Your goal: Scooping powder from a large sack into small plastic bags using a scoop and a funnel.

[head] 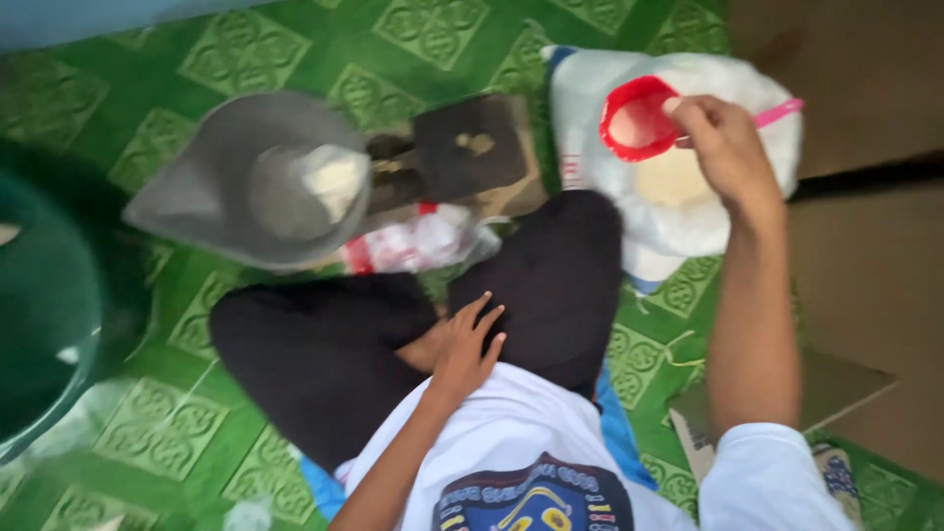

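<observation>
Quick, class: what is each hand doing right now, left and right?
Left hand: open, fingers spread, resting on the lap, holding nothing.
Right hand: closed on the red scoop over the white sack.

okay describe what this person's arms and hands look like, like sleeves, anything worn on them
Both arms are bare from the short sleeves down. The sleeves are white, part of a white T-shirt with a dark printed emblem on the chest. The left hand and right hand are bare: no gloves, and no watch, ring or bracelet shows on either wrist, though the picture is somewhat blurred. Black trousers cover the legs.
</observation>
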